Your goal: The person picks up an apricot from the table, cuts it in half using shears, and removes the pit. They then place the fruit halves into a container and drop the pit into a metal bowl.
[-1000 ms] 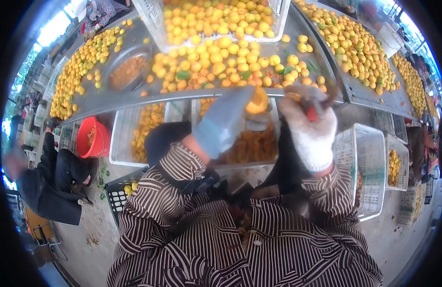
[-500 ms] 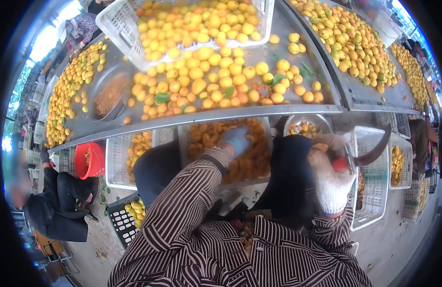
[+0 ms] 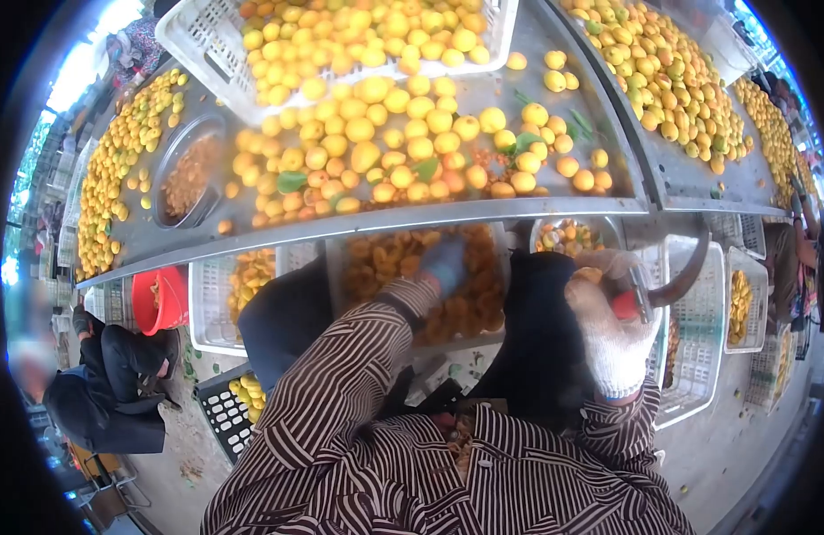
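My left hand (image 3: 443, 265), in a blue-grey glove, is down in a white crate of cut orange fruit halves (image 3: 403, 254) under the table's front edge; I cannot tell if it still holds a piece. In a white knit glove, my right hand (image 3: 608, 325) grips a curved knife (image 3: 675, 281) with a red handle, its blade pointing up and right. Just beyond that hand sits a small metal bowl (image 3: 568, 236) with fruit bits. Whole yellow apricots (image 3: 385, 143) lie heaped on the metal table (image 3: 483, 212) in front of me.
A white crate of apricots (image 3: 340, 36) stands at the back of the table, a metal dish of pits (image 3: 189, 174) to the left. Empty white crates (image 3: 692, 330) stand at my right. A person in dark clothes (image 3: 109, 383) sits low left, near a red bucket (image 3: 158, 299).
My left hand dropped from in front of the table, where it held a fruit half, down into the crate. My right hand lowered with the knife.
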`<act>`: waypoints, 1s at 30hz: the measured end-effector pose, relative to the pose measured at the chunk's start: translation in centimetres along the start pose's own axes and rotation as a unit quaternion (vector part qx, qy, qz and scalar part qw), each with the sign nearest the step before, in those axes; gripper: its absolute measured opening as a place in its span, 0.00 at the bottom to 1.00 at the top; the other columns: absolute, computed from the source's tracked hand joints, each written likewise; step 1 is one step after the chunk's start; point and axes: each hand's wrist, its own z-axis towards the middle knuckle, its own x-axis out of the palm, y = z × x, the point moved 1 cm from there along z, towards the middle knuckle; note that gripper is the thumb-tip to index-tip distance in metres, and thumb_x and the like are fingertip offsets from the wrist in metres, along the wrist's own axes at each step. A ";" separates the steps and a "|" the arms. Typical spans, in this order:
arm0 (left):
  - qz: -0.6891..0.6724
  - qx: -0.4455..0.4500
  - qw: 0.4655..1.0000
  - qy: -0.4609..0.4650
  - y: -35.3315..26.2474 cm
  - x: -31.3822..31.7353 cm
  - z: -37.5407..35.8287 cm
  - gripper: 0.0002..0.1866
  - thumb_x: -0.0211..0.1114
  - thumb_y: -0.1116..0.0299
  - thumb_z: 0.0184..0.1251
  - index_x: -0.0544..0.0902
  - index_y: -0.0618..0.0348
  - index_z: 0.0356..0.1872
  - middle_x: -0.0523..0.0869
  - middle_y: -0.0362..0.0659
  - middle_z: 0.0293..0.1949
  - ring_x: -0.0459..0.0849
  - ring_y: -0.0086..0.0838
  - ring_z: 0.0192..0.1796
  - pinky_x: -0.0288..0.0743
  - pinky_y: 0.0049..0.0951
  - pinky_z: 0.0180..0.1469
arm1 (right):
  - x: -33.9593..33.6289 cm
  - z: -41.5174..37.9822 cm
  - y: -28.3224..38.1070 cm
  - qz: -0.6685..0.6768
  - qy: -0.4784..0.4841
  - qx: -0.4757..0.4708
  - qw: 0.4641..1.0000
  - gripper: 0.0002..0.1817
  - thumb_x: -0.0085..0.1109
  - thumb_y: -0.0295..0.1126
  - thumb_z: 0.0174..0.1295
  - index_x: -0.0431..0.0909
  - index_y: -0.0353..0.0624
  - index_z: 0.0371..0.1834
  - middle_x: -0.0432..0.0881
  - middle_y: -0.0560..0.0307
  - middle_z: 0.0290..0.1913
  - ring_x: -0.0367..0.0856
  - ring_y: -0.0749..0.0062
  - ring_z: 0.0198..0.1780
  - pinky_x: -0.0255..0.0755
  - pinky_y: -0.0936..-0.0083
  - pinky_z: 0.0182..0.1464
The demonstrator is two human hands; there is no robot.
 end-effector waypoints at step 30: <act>-0.825 0.023 0.515 -0.231 11.2 -37.3 -14.9 0.27 0.54 0.49 0.74 0.73 0.66 0.56 0.78 0.56 0.56 0.76 0.48 0.61 0.71 0.46 0.65 | 4.5 1.3 3.0 -0.205 0.073 -0.106 0.970 0.08 0.67 0.29 0.59 0.82 0.39 0.39 0.82 0.58 0.30 0.79 0.75 0.31 0.73 0.78 0.37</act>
